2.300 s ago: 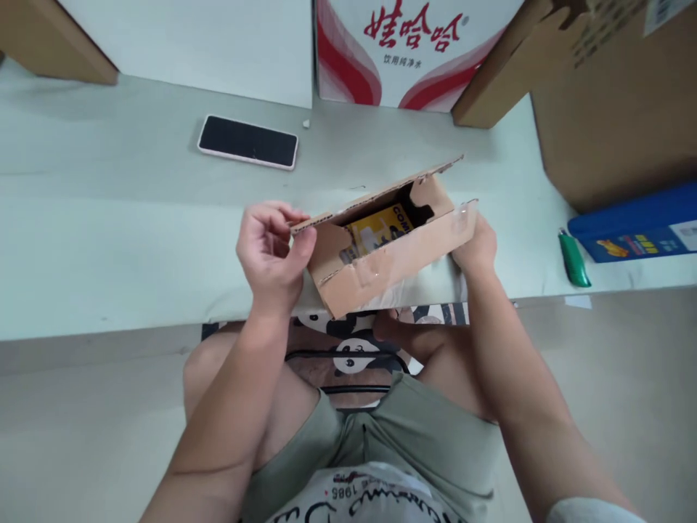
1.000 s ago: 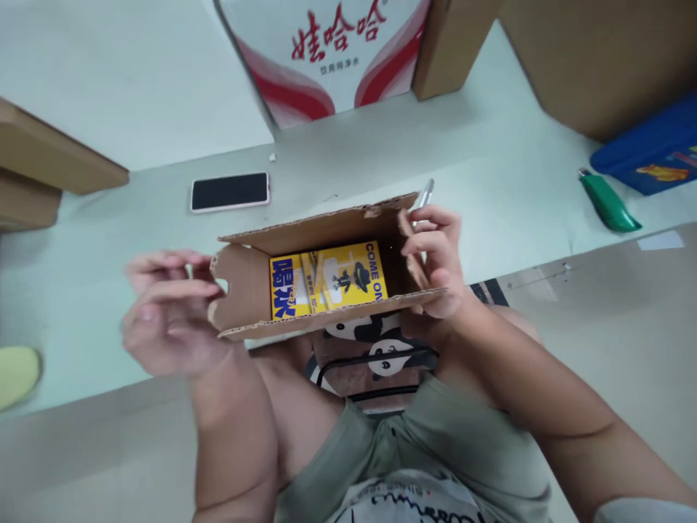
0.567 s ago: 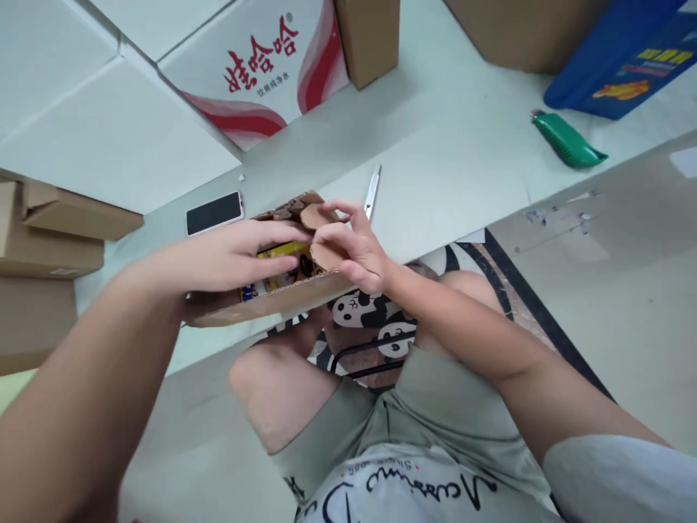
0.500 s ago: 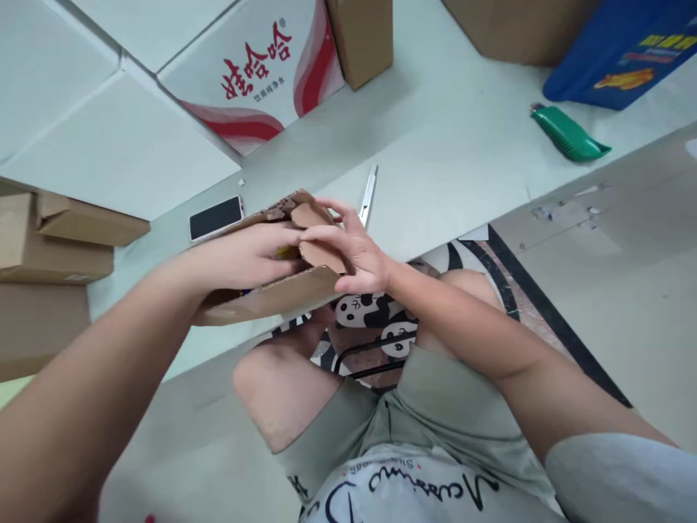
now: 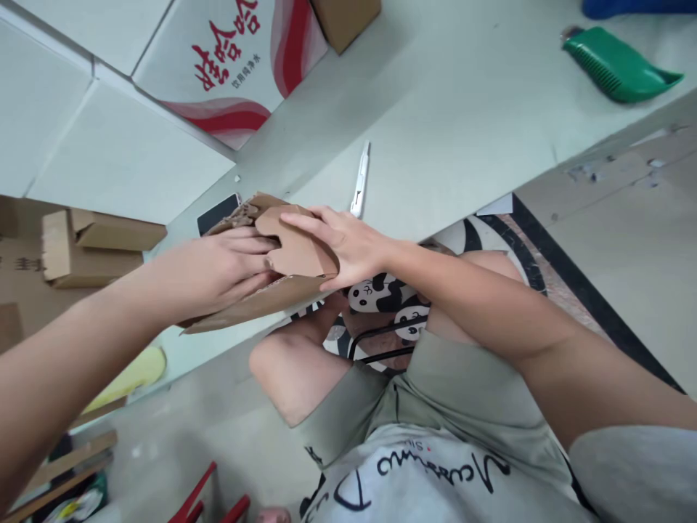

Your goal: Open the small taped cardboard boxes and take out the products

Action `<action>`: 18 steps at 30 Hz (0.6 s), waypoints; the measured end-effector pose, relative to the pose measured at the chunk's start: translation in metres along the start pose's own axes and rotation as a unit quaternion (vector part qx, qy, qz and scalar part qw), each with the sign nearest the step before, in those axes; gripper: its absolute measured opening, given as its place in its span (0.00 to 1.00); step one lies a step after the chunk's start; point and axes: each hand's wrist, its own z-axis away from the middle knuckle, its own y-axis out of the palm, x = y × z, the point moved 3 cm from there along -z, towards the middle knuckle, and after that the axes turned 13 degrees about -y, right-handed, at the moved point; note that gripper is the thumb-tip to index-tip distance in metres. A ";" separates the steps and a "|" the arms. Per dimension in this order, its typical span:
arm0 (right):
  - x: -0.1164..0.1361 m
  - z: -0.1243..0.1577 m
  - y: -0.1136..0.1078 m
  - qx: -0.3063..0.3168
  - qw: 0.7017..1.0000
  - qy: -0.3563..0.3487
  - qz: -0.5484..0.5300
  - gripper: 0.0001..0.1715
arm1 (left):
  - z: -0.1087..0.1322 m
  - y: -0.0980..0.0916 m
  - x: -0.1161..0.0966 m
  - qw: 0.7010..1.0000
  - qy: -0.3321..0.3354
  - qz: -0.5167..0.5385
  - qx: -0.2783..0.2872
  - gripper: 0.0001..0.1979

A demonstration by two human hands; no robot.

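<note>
A small cardboard box (image 5: 280,293) lies at the table's edge in front of me, with its torn long edge on the far side. My right hand (image 5: 351,243) grips its right end, the thumb on the near side and the fingers over the cut-out end flap (image 5: 297,243), which is folded inward. My left hand (image 5: 223,269) reaches into the open top with fingers stretched out; the fingertips are hidden at the flap. What lies beneath that hand cannot be seen. Beyond the box rests a white utility knife (image 5: 361,178), near my right hand. A phone (image 5: 218,213) is partly covered by the box.
A white and red carton (image 5: 234,73) and a brown box (image 5: 345,22) stand at the back. A green scoop-shaped tool (image 5: 621,65) lies on the table (image 5: 451,123) at right. Several cardboard boxes (image 5: 103,247) and a yellow item (image 5: 131,374) are at left.
The end flaps, raised before, are now pressed down and inward under my right hand. My left hand has shifted left along the box. The view has moved, showing more of the left side.
</note>
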 end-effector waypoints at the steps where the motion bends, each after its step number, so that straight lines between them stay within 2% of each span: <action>1: -0.002 0.001 0.001 -0.005 1.000 -0.003 -0.006 0.71 | 0.009 -0.008 0.001 1.000 0.013 -0.009 0.015 0.13; 4: -0.011 0.005 0.005 -0.028 0.999 -0.022 -0.027 0.73 | 0.038 -0.024 0.003 0.999 -0.009 -0.041 -0.028 0.17; 6: -0.018 0.008 0.008 -0.042 0.997 -0.045 -0.040 0.73 | 0.056 -0.025 0.000 0.994 -0.049 -0.077 -0.059 0.20; 11: -0.025 0.012 0.014 -0.054 0.995 -0.073 -0.051 0.74 | 0.072 -0.018 -0.010 0.964 -0.193 -0.183 0.002 0.31; 14: -0.023 0.013 0.016 -0.058 0.995 -0.066 -0.049 0.74 | 0.074 -0.019 -0.006 0.963 -0.208 -0.173 0.008 0.32; 18: -0.021 0.015 0.017 -0.056 0.995 -0.059 -0.056 0.72 | 0.072 -0.013 0.002 0.974 -0.176 -0.134 0.048 0.30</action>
